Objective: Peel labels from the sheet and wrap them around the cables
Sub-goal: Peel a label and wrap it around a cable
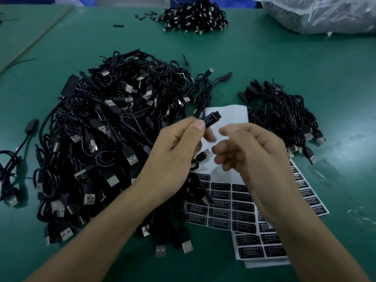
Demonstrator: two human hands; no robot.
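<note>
Both bare forearms are reaching forward from the lower edge and converging toward the middle. The left hand (pixel 175 153) is showing its back upward and pinching the black end piece (pixel 210 118) of a cable between thumb and forefinger tips. The right hand (pixel 252 157) is hovering just beside it, thumb and fingers curling loosely toward the left hand, their tips blurred.

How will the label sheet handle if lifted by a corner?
Probably floppy: the label sheet looks paper-thin and lies flat on the table. Likely very light, so it may slide when pushed. Cables overlap its left edge, so lifting could drag or snag them.
</note>
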